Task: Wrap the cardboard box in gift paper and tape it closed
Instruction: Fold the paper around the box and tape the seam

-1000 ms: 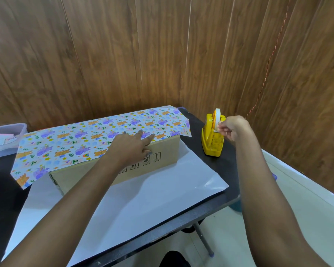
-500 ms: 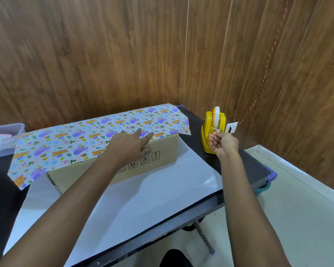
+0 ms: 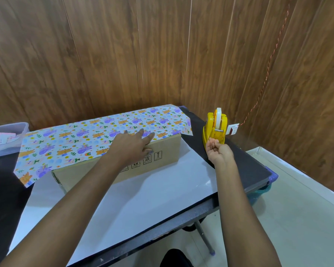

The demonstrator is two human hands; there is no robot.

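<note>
The right hand (image 3: 218, 153) had dropped from the tape roll to the near side of the yellow tape dispenser (image 3: 214, 130). It was palm up with its fingers curled towards the thumb, and whether they pinched a strip of tape could not be told. Nearest, the white underside of the gift paper (image 3: 143, 199) lay flat on the black table (image 3: 245, 166). The cardboard box (image 3: 168, 151) lay lengthwise on it, front face bare. The paper's printed part was folded over the box's top, where the left hand (image 3: 131, 147) pressed it down with straight fingers. Farther left, a clear plastic container (image 3: 8, 132) stood by the wooden wall (image 3: 123, 54).
</note>
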